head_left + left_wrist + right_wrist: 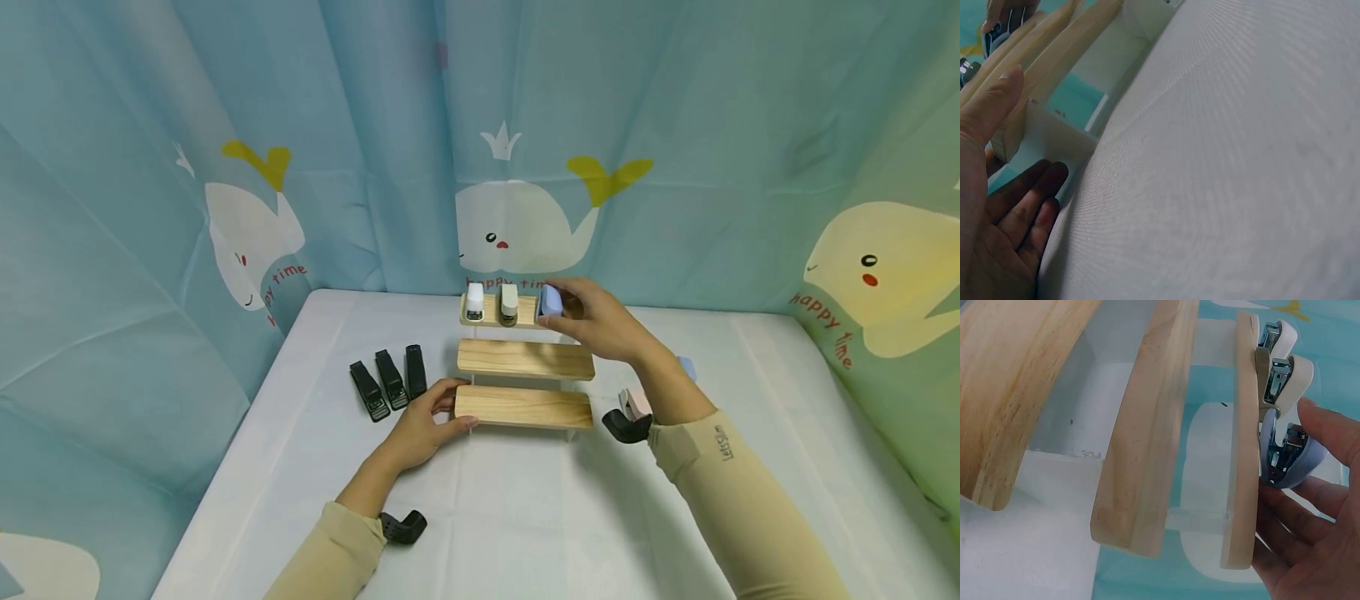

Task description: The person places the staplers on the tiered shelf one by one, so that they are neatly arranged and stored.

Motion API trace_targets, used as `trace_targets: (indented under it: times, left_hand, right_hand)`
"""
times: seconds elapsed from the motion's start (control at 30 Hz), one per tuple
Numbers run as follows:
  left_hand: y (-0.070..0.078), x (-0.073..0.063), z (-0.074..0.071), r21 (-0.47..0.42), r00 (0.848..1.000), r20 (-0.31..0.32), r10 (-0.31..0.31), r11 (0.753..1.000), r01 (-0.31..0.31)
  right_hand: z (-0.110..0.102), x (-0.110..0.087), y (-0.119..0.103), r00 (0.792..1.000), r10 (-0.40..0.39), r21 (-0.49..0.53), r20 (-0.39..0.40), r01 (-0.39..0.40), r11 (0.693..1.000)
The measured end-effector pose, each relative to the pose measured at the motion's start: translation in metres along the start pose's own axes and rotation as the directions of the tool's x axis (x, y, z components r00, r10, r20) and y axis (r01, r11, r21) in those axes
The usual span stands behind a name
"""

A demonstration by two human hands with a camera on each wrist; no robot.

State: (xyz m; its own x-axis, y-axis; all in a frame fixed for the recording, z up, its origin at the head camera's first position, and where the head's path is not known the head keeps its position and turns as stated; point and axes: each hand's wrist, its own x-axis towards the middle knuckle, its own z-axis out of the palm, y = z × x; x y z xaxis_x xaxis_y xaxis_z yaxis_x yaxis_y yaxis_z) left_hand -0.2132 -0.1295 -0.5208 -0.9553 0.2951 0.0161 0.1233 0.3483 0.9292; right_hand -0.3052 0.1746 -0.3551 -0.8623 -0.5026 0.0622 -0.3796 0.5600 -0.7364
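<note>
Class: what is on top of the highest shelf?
A white stapler and a beige stapler rest there; the right hand holds a blue stapler at one end. The shelf beneath those two is covered.

Three black oblong staplers [392, 381], one white stapler [475, 300], one cream stapler [509, 302] and one rounded blue stapler [551, 301]. One stepped rack [523, 407] with three pale wooden boards [525, 358]. At least one pink item [638, 403] and one light-blue item [687, 368], both partly hidden.

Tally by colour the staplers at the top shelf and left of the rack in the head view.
Black staplers: 3
White stapler: 1
Cream stapler: 1
Blue stapler: 1
Total: 6
</note>
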Motion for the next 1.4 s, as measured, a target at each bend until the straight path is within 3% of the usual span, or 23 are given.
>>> trace_targets:
  times: [0.27, 0.9, 1.2, 1.4]
  left_hand:
    - [-0.001, 0.0, 0.0, -0.007, 1.0, 0.001, -0.012, 1.0, 0.012]
    - [-0.002, 0.001, -0.001, 0.0, 1.0, 0.003, -0.008, 1.0, 0.008]
    - [-0.001, 0.001, -0.002, 0.005, 1.0, 0.001, 0.003, 1.0, -0.003]
    - [0.002, 0.001, -0.002, 0.001, 1.0, 0.006, 0.002, 1.0, -0.002]
  right_hand:
    - [0.002, 0.002, 0.003, 1.0, 0.006, -0.01, 0.014, -0.006, 1.0]
    - [0.009, 0.004, 0.007, 0.997, -0.073, -0.055, 0.003, 0.073, 0.996]
    - [0.009, 0.003, 0.005, 0.999, -0.042, -0.082, -0.009, 0.041, 0.996]
    - [0.01, 0.005, 0.008, 0.999, -0.038, -0.047, -0.023, 0.037, 0.998]
